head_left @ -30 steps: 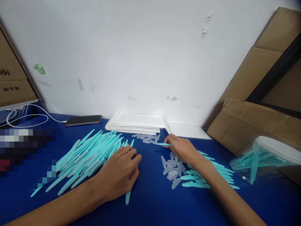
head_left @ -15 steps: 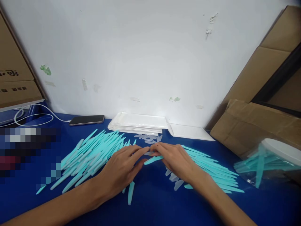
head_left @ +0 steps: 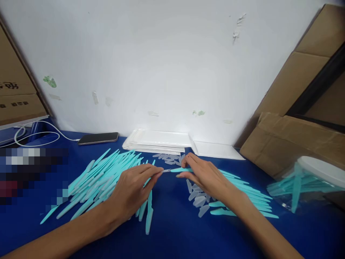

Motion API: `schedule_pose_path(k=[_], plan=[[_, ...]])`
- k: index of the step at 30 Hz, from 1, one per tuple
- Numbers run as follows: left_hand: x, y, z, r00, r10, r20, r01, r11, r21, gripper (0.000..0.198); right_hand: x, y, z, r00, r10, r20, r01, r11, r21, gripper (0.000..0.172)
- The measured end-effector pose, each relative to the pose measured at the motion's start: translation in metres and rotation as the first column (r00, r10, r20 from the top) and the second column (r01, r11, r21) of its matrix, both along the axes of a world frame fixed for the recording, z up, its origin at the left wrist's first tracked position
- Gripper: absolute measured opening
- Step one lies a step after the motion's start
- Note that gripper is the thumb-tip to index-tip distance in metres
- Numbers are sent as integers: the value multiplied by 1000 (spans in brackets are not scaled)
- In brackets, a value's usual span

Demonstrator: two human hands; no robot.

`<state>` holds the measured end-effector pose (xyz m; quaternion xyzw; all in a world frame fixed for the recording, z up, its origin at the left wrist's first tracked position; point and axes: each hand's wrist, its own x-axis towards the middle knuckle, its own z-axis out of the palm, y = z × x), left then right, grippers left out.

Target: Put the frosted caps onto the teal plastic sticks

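Observation:
My right hand (head_left: 198, 171) holds a turquoise eyebrow razor (head_left: 178, 169) between thumb and fingers, its narrow end pointing left. My left hand (head_left: 141, 178) pinches a small whitish blade cap (head_left: 165, 171) with thumb and forefinger, in line with the razor's tip. A dark spot shows where the two meet; whether the blade is inside the cap, I cannot tell. Beside my left hand spreads a large pile of turquoise razors (head_left: 107, 176). Loose frosted caps (head_left: 199, 200) lie under my right hand, next to a fanned row of razors (head_left: 254, 196).
More frosted caps (head_left: 168, 158) lie in front of a stack of white packets (head_left: 161, 138) by the wall. A phone (head_left: 98, 138) on a cable rests at the back left. On the right stand a clear tub of razors (head_left: 309, 187) and cardboard boxes (head_left: 291, 144).
My hands, close together before, are now farther apart, with razor and cap visible between them. The razor has swung level, and my right fingers are raised and more spread.

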<state>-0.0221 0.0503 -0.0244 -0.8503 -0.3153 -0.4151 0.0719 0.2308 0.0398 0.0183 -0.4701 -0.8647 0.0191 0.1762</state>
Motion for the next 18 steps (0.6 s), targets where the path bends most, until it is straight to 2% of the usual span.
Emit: schedule_pose_path(k=[5, 18], plan=[[0, 0, -2, 1000, 12, 2, -12, 998, -64, 19, -2, 2, 0, 998, 16, 56, -18, 1000, 26, 27], [1, -1, 0, 1000, 22, 1, -22, 997, -72, 19, -2, 3, -4, 996, 7, 84, -12, 998, 54, 29]])
